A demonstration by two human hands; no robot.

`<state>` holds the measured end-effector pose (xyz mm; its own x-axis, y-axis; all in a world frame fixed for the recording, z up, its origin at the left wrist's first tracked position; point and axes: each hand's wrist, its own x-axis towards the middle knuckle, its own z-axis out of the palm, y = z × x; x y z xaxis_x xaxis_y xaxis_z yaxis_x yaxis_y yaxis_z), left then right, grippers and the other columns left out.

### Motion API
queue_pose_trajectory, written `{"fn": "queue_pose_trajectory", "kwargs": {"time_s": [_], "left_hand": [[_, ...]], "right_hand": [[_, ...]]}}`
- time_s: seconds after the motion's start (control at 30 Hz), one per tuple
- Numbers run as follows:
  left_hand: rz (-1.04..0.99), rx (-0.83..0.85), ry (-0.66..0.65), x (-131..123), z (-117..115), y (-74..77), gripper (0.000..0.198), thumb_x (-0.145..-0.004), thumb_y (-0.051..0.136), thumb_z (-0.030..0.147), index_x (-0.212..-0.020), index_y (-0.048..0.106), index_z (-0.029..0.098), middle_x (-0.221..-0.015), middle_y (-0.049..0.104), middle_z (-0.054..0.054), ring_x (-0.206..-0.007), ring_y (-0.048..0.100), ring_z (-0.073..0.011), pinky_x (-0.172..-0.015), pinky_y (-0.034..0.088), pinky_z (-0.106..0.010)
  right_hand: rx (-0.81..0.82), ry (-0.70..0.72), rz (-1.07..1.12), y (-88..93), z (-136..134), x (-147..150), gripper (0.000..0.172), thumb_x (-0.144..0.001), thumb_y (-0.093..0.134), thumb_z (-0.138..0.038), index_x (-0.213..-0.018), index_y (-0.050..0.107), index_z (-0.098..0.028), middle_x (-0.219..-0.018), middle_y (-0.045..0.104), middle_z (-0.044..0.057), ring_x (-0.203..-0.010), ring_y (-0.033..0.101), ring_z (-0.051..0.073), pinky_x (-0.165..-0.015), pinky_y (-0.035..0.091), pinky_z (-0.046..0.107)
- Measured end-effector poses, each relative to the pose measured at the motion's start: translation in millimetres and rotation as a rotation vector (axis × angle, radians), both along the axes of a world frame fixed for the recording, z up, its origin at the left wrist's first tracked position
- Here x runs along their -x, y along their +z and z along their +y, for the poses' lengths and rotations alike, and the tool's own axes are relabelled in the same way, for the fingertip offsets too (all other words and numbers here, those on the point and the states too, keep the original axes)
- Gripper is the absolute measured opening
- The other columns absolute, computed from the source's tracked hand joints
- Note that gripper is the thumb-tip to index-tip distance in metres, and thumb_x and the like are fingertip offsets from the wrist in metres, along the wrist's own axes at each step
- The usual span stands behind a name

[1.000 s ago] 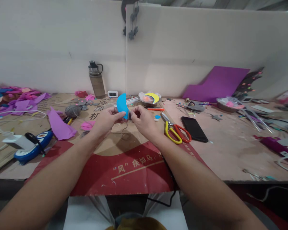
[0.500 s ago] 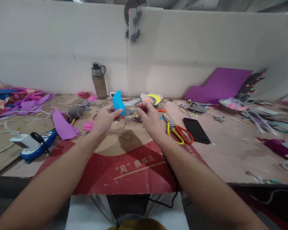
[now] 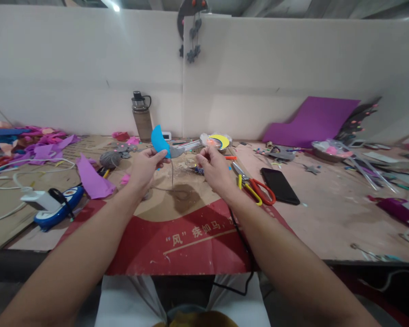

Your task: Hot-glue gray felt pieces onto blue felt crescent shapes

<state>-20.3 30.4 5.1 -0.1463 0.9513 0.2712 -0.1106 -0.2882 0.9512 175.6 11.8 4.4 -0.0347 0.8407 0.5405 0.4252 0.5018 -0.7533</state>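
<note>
Between the thumb and fingers of my left hand (image 3: 145, 170) is a blue felt crescent (image 3: 159, 141), tilted above the table. A grey felt piece (image 3: 177, 152) shows at its right side, and a grey yarn strand (image 3: 172, 175) hangs below it. My right hand (image 3: 214, 170) is apart from the crescent, thumb and fingers pinched together; anything between the fingertips is too small to make out. Close to its right lie scissors (image 3: 254, 188) with one yellow and one red handle. Behind the right hand, a yellow crescent (image 3: 221, 141) rests on a wrapped dish.
A red and brown paper sheet (image 3: 191, 259) covers the table's front. A bottle (image 3: 142, 118) stands by the wall. To the right lie a black phone (image 3: 280, 186) and a dish (image 3: 323, 152). At left are a grey yarn ball (image 3: 110, 159), felt scraps (image 3: 93, 179) and a blue power strip (image 3: 59, 209).
My left hand has shifted slightly left with the blue crescent. The right fingertips, close to the grey piece before, are now farther from it.
</note>
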Motion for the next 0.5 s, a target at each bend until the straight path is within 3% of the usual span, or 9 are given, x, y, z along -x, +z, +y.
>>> {"fn": "queue_pose_trajectory", "kwargs": {"time_s": [0.13,0.2,0.27,0.4,0.5], "left_hand": [[-0.058,0.013,0.037,3.5,1.7,2.0,0.019,-0.065,0.074,0.029,-0.068,0.060,0.016,-0.061,0.063,0.000,-0.057,0.060,-0.0103,-0.051,0.037,-0.021],[-0.068,0.013,0.049,4.2,2.9,2.0,0.018,-0.065,0.073,0.028,-0.069,0.061,0.016,-0.062,0.063,0.000,-0.057,0.061,-0.0100,-0.051,0.038,-0.020],[-0.084,0.008,0.055,4.7,3.7,2.0,0.018,-0.065,0.073,0.027,-0.071,0.060,0.016,-0.064,0.064,0.000,-0.057,0.061,-0.0098,-0.051,0.038,-0.020],[-0.101,-0.044,0.047,6.9,3.0,3.0,0.019,-0.065,0.074,0.027,-0.074,0.060,0.017,-0.068,0.065,0.001,-0.058,0.062,-0.0099,-0.052,0.040,-0.021],[-0.103,-0.072,0.038,9.8,2.6,4.1,0.019,-0.065,0.074,0.028,-0.075,0.061,0.017,-0.070,0.065,0.000,-0.059,0.062,-0.0102,-0.054,0.041,-0.021]], "right_hand": [[0.166,-0.226,-0.431,1.6,-0.8,-21.8,0.016,-0.085,0.052,-0.031,-0.083,0.059,-0.016,-0.087,0.065,0.010,-0.080,0.059,0.020,-0.073,0.042,0.033],[0.334,-0.254,-0.691,-2.4,-3.0,-29.0,0.026,-0.085,0.053,-0.037,-0.079,0.063,-0.014,-0.086,0.067,0.016,-0.083,0.062,0.025,-0.074,0.044,0.035],[0.435,-0.245,-0.816,-9.0,-4.5,-31.1,0.028,-0.081,0.059,-0.039,-0.081,0.067,-0.011,-0.092,0.068,0.020,-0.090,0.064,0.030,-0.077,0.045,0.036],[0.475,-0.282,-0.722,-23.3,-1.1,-30.0,0.027,-0.068,0.068,-0.021,-0.092,0.067,-0.007,-0.104,0.066,0.024,-0.098,0.063,0.033,-0.078,0.047,0.035],[0.557,-0.296,-0.598,-31.4,7.2,-33.9,0.023,-0.065,0.065,-0.019,-0.087,0.067,-0.011,-0.080,0.068,0.015,-0.073,0.065,0.025,-0.059,0.047,0.030]]}}
